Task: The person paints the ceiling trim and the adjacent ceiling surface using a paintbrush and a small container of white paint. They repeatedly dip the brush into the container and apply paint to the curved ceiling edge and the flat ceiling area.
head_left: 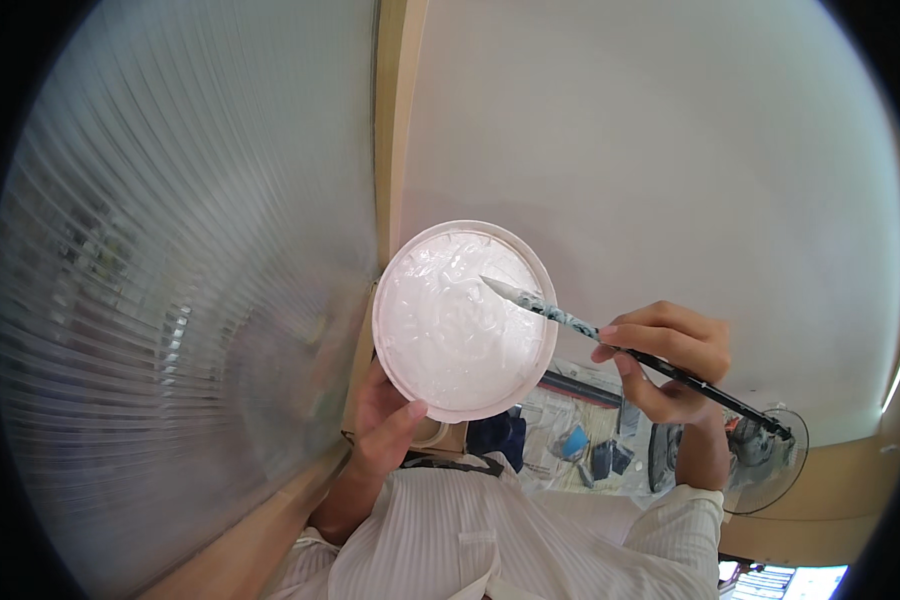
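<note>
My left hand [384, 420] grips the lower left rim of a round white tub lid [553, 335], its thumb over the edge and the other fingers hidden beneath. Glossy white paint [450, 335] is spread across the lid in thick, uneven swirls. Between the thumb and fingers of my right hand [668, 360] is a long paintbrush [570, 321] with a dark, paint-spattered handle. Its pale pointed tip lies over the paint, near the middle of the lid; whether it touches the paint I cannot tell.
Ribbed translucent glass [190, 250] fills the left side, bordered by a wooden frame [398, 130]. A plain pale wall [660, 150] stretches ahead and to the right. Below lie a blue piece [575, 442] and dark items on a covered surface. A round fan [770, 460] stands at lower right.
</note>
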A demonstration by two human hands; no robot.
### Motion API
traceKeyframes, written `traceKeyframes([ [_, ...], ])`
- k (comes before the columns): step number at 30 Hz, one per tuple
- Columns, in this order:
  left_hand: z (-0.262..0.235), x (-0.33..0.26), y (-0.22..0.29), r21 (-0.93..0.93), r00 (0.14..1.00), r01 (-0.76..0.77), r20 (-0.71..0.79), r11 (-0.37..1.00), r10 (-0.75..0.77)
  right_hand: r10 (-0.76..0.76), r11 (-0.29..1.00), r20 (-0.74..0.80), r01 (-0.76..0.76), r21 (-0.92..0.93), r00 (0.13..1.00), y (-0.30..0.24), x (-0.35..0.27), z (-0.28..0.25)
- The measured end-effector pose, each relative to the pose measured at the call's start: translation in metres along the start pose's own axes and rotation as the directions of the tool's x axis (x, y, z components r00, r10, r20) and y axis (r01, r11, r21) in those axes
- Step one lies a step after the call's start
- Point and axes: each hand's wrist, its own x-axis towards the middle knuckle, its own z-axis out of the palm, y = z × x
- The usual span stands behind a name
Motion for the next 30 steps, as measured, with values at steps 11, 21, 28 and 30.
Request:
traceKeyframes([
  [11,0.005,0.002,0.007,0.036,0.999,-0.023,0.051,0.999,0.021,0.075,0.992,0.064,-0.081,0.097,0.995,0.008,-0.013,0.012],
  [21,0.009,0.003,0.008,0.010,0.999,-0.021,0.041,1.000,0.020,0.473,0.593,-0.095,-0.237,0.770,0.876,0.040,-0.051,0.015],
  [28,0.011,-0.001,0.001,0.021,0.998,-0.039,-0.049,0.999,0.040,0.399,0.528,-0.351,0.101,0.843,0.847,0.042,-0.016,0.005],
  [30,0.013,0.000,0.002,0.018,0.997,-0.054,-0.052,0.998,0.055,0.206,0.721,-0.540,0.247,0.648,0.816,0.030,0.015,-0.001],
])
